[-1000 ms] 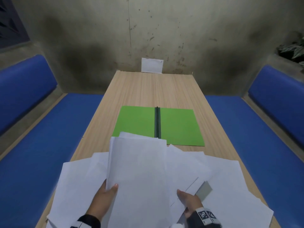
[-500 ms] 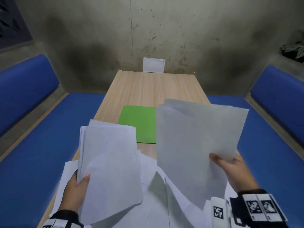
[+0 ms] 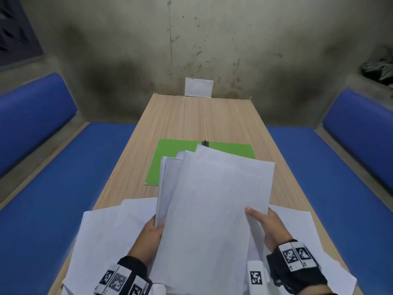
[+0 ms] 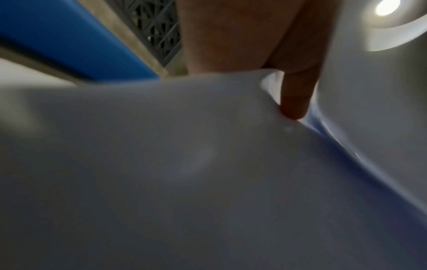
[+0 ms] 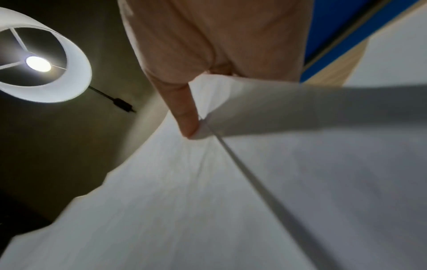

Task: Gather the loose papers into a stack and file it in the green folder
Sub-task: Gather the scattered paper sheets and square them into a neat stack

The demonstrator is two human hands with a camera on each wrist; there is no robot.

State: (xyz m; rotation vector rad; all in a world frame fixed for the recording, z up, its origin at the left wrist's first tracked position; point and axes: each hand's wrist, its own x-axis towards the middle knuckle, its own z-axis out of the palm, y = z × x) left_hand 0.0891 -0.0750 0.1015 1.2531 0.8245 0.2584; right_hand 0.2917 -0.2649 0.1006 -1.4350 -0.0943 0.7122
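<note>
I hold a stack of white papers (image 3: 212, 199) up over the near half of the table. My left hand (image 3: 152, 233) grips its left edge, and my right hand (image 3: 263, 222) pinches its right edge with the thumb on top. In the left wrist view a thumb (image 4: 295, 95) presses on the stack of white papers (image 4: 184, 164). The right wrist view shows a thumb (image 5: 184, 109) pressed on the same sheets (image 5: 208, 182). More loose papers (image 3: 110, 235) lie spread on the table under the stack. The open green folder (image 3: 170, 158) lies flat beyond it, partly hidden by the sheets.
The long wooden table (image 3: 197, 118) runs to the far wall, where a small white card (image 3: 198, 87) stands. Blue benches (image 3: 70, 188) flank both sides. A lamp (image 5: 37, 62) hangs overhead in the right wrist view.
My right hand has brought its separate sheets leftward onto the stack held by my left hand. The two bundles are now one stack between both hands.
</note>
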